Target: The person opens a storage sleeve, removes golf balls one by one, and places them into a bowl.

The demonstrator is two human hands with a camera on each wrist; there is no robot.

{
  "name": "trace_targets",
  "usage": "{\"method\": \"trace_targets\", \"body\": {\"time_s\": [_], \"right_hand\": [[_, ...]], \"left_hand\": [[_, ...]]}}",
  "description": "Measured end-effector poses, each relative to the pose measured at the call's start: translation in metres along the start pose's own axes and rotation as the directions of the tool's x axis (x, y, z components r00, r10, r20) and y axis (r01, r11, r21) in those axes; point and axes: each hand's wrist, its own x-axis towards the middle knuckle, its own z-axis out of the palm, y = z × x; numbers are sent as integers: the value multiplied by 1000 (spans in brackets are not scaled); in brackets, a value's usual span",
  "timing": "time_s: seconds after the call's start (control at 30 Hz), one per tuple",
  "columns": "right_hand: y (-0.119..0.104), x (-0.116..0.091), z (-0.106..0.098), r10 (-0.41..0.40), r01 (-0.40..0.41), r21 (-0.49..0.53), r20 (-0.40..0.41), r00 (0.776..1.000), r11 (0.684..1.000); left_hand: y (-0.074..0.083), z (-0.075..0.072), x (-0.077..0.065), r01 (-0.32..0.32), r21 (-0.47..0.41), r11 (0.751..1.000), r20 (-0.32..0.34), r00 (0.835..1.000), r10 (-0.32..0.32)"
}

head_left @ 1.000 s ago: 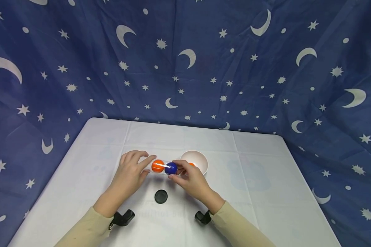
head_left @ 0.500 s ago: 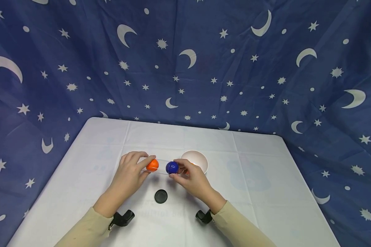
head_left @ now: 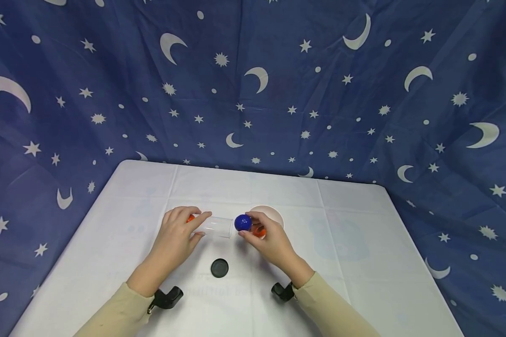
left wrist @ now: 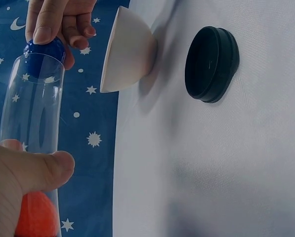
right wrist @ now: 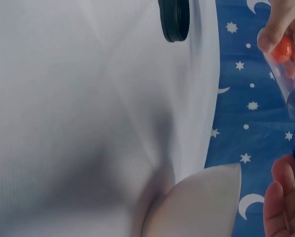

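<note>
My left hand (head_left: 173, 238) grips a clear tube (head_left: 219, 226) held sideways above the table. Inside its left part is an orange ball (left wrist: 37, 215), mostly hidden by the fingers in the head view. My right hand (head_left: 271, 241) pinches a blue ball (head_left: 243, 222) just outside the tube's open right end, with a small gap in the head view. Behind that hand stands a white bowl (head_left: 274, 213). Something orange (head_left: 259, 231) shows between the right fingers, apparently in the bowl. A round black cap (head_left: 219, 268) lies on the table nearer me.
A white cloth covers the table (head_left: 341, 281). Behind it hangs a dark blue curtain (head_left: 278, 126) with moons and stars. Black wrist cameras (head_left: 168, 297) sit under both sleeves, low over the cloth.
The blue ball has come out of the tube's right end with my right hand, moving right. Within the tube the orange ball has shifted left under my left fingers. The left hand stays nearly still.
</note>
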Motion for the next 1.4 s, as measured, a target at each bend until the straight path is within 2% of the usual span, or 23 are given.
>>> {"method": "trace_targets", "body": {"time_s": [0.2, 0.3, 0.43, 0.67, 0.83, 1.07, 1.4], "right_hand": [[8, 3, -2, 8, -10, -42, -65, 998, 999], [12, 3, -2, 80, -90, -98, -98, 992, 991], [18, 3, -1, 185, -206, -154, -140, 973, 966], [28, 5, 2, 238, -287, -250, -206, 949, 925], [33, 8, 6, 251, -314, -283, -239, 938, 906], [37, 7, 14, 271, -336, -339, -226, 936, 879], [39, 8, 18, 221, -290, -374, -216, 951, 881]], "left_hand": [[-1, 0, 0, -3, 4, 1000, 0, 1000, 3], [-1, -1, 0, -3, 5, 1000, 1, 1000, 3], [0, -2, 0, -4, 2, 1000, -1, 1000, 4], [-1, 0, -1, -6, -2, 1000, -5, 1000, 6], [-1, -1, -1, -4, -1, 1000, -5, 1000, 4], [0, -1, 0, -1, -1, 1000, 10, 1000, 1], [-1, -2, 1, -6, 9, 1000, 1, 1000, 6]]}}
